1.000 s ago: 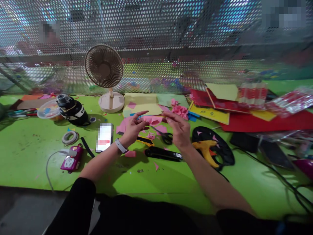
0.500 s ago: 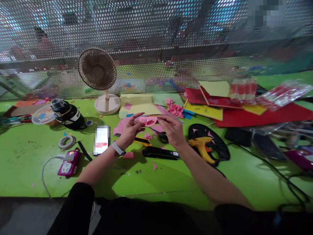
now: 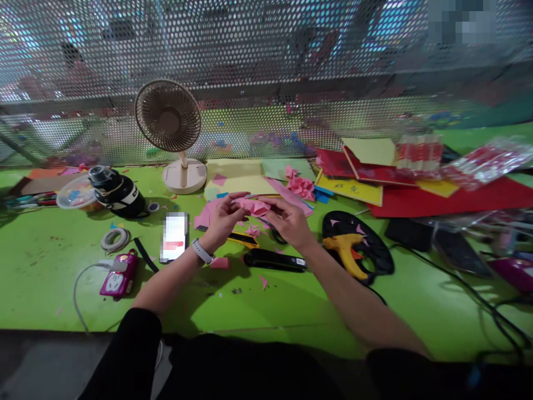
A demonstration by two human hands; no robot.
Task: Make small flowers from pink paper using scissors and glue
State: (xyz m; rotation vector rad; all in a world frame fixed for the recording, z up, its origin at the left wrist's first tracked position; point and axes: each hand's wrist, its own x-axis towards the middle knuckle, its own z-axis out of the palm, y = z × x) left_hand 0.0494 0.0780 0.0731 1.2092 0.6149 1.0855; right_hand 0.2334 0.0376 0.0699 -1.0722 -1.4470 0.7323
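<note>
Between my two hands is a piece of pink paper [image 3: 255,207], curved and folded. My left hand [image 3: 224,219] pinches its left end, and my right hand [image 3: 289,221] grips the right end with thumb and fingers. Below them on the green table lie a yellow-and-black utility knife [image 3: 245,239], a small pink paper star shape [image 3: 252,230] and a black stapler [image 3: 275,260]. Scissors [image 3: 278,236] are mostly covered by my right hand. Behind my hands sit pink paper flowers [image 3: 300,188] and pink sheets [image 3: 204,215].
A fan [image 3: 169,119], a black bottle [image 3: 119,191], a phone [image 3: 174,236] and a purple power strip [image 3: 119,276] stand to the left. At right, a yellow glue gun [image 3: 346,251] rests on a black holder [image 3: 377,244], near red card [image 3: 458,197] and cables. A perforated metal screen [image 3: 258,72] closes the back.
The pink paper has turned in my fingers and shows a more folded side. My right hand has shifted slightly left, its fingers closer over the paper.
</note>
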